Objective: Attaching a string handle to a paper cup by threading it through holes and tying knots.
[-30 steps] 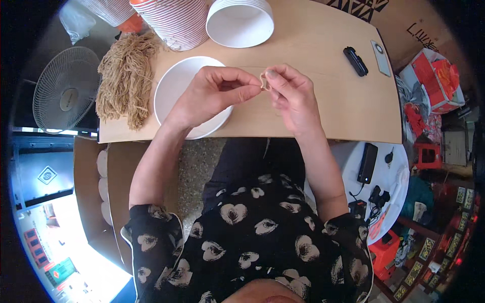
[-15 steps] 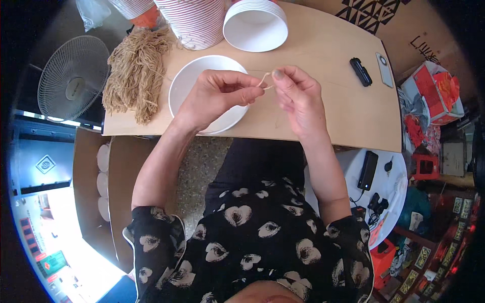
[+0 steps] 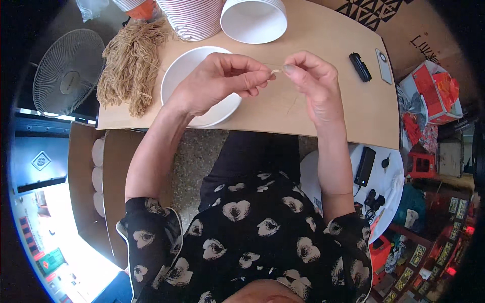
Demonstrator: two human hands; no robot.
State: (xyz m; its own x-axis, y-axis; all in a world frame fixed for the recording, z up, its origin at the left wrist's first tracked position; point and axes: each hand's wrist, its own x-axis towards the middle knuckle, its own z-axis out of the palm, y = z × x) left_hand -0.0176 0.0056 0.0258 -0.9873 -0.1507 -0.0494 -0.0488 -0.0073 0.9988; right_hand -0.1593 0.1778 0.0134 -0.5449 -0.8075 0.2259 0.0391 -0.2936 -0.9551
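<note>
Between my two hands runs a short pale string, pinched at both ends over the table. My left hand is closed, thumb against forefinger on one end, and hangs partly over a white bowl. To its right, my right hand grips the other end between thumb and fingertips. A thin loose strand trails below the right fingers. Left of the bowl lies a thick bundle of tan strings. The fingers hide how the string is twisted or tied.
Behind the bowl rise a tall stack of bowls and more white bowls on their side. A black case and a phone lie far right. A fan stands left; an open cardboard box sits below the table's left edge.
My hands have drawn slightly farther apart, the right one moving right. The loop in the string has been pulled smaller and straighter. The view has shifted slightly.
</note>
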